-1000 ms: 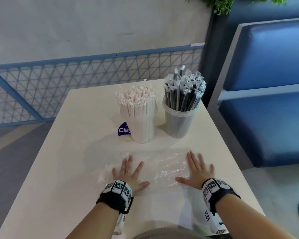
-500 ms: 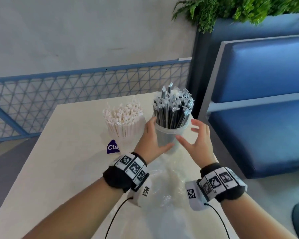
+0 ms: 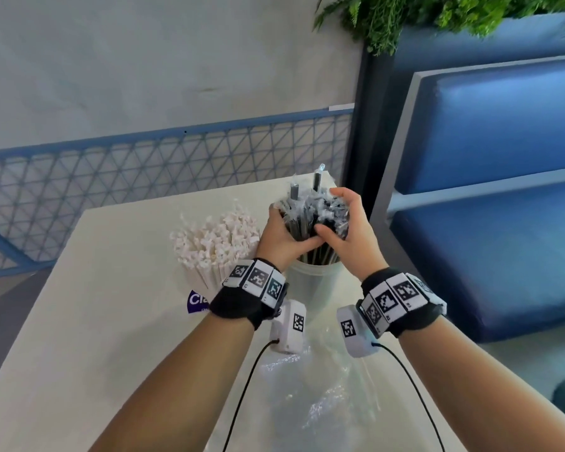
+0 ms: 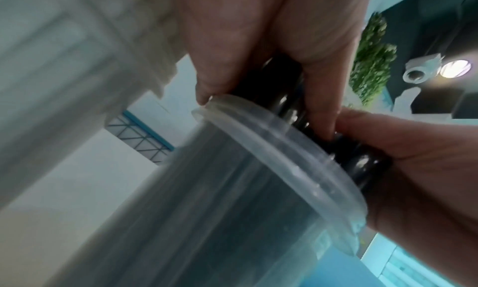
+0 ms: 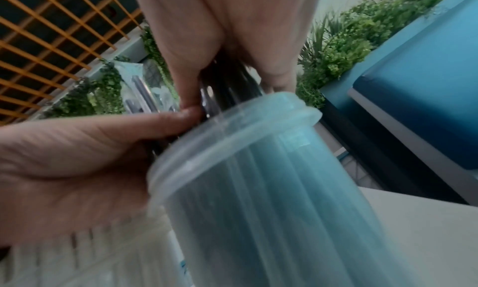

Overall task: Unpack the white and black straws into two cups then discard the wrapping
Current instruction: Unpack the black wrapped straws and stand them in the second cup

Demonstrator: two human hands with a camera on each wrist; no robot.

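A bundle of black straws [image 3: 310,212] in clear sleeves stands in a translucent cup [image 3: 313,282] at the table's far right. My left hand [image 3: 282,236] and right hand [image 3: 343,230] wrap around the bundle just above the cup's rim [image 4: 284,148], thumbs meeting in front. Two straws poke up above the rest. In the right wrist view the cup [image 5: 271,189] fills the middle, with dark straws [image 5: 227,82] between my fingers. White straws [image 3: 217,243] fill a second cup to the left. The clear plastic wrapping [image 3: 317,396] lies crumpled on the table below my wrists.
A purple label [image 3: 198,301] lies by the white straws' cup. The cream table [image 3: 95,321] ends close to the right of the black straws' cup. A blue bench [image 3: 490,207] stands to the right, a blue mesh railing [image 3: 144,164] behind, and plants [image 3: 437,14] above.
Both hands left the flattened wrapping, rose to the black straws' cup and have now closed around the straw bundle above the rim. The head view tilted upward.
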